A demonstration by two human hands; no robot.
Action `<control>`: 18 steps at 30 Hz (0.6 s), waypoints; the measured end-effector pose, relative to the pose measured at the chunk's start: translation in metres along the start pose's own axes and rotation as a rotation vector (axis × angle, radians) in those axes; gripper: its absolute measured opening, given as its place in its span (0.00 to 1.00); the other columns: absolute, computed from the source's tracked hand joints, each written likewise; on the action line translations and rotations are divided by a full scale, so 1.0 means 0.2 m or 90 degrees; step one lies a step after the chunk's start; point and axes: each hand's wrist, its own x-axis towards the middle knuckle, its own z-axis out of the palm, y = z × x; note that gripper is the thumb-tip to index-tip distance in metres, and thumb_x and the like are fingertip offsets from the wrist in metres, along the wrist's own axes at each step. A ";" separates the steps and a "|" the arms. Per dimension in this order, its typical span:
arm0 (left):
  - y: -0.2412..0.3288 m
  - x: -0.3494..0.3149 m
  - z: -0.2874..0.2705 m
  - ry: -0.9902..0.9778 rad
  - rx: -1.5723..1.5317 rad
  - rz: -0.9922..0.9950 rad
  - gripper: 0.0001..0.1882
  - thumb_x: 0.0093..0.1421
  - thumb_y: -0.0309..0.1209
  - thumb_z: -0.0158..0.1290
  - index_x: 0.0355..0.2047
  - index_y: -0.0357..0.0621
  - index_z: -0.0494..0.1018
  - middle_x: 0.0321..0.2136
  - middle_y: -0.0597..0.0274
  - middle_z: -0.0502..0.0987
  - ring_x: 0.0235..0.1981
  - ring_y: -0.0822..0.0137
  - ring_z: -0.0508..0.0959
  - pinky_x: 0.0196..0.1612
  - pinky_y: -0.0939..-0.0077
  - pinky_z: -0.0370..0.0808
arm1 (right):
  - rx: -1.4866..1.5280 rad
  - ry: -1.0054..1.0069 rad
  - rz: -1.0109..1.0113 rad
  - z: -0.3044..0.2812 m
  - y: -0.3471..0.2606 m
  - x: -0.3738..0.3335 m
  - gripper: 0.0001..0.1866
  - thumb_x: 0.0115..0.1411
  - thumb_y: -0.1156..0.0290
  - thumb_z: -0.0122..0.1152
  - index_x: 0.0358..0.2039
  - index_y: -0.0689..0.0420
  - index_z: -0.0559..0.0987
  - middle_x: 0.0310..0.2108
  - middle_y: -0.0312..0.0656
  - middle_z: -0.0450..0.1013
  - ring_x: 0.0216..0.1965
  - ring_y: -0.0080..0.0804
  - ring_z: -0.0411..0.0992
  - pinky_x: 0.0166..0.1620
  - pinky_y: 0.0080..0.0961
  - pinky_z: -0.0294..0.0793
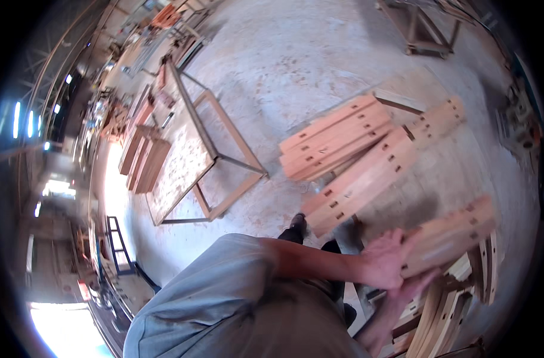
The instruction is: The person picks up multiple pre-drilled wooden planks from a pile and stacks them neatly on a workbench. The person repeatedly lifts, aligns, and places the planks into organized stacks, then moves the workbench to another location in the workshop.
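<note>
A light-brown wooden board (454, 232) with dark mortise slots is tilted at the lower right, slightly smeared by motion. My left hand (384, 258) grips its near end, fingers against the upper side and edge. Lower down, my right hand (410, 290) is closed on the board's lower edge, with part of its fingers hidden beneath. Just beyond lies a long slotted board (360, 182), set at an angle beside a group of similar slotted boards (337, 137) on a low support.
Under my hands stands a stack of wooden pieces (439, 316). A metal-framed table (185, 164) bearing stacked timber (145, 158) is at the left. A wheeled wooden frame (424, 33) stands far right, and a machine (519, 128) is at the right edge.
</note>
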 end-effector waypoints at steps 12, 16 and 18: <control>-0.95 -1.03 -0.91 0.274 -0.071 0.151 0.55 0.39 0.35 0.62 0.64 0.42 0.43 0.51 0.40 0.57 0.52 0.42 0.63 0.53 0.57 0.65 | -0.117 -0.249 -0.002 0.89 1.01 -0.74 0.32 0.67 0.48 0.37 0.64 0.56 0.52 0.63 0.49 0.51 0.62 0.44 0.55 0.62 0.45 0.56; -1.66 -1.50 -1.13 0.421 -0.086 0.019 0.54 0.38 0.37 0.63 0.63 0.43 0.46 0.52 0.40 0.57 0.50 0.43 0.66 0.51 0.56 0.68 | -0.236 -0.454 0.096 1.12 1.86 -0.88 0.33 0.67 0.50 0.37 0.65 0.57 0.49 0.64 0.46 0.52 0.63 0.43 0.54 0.64 0.44 0.52; -2.02 -1.69 -1.22 0.488 -0.151 -0.030 0.53 0.38 0.36 0.63 0.63 0.44 0.48 0.48 0.39 0.62 0.49 0.41 0.66 0.54 0.55 0.66 | -0.295 -0.474 0.179 1.25 2.28 -0.92 0.32 0.67 0.50 0.36 0.65 0.57 0.50 0.63 0.45 0.53 0.63 0.42 0.53 0.64 0.44 0.52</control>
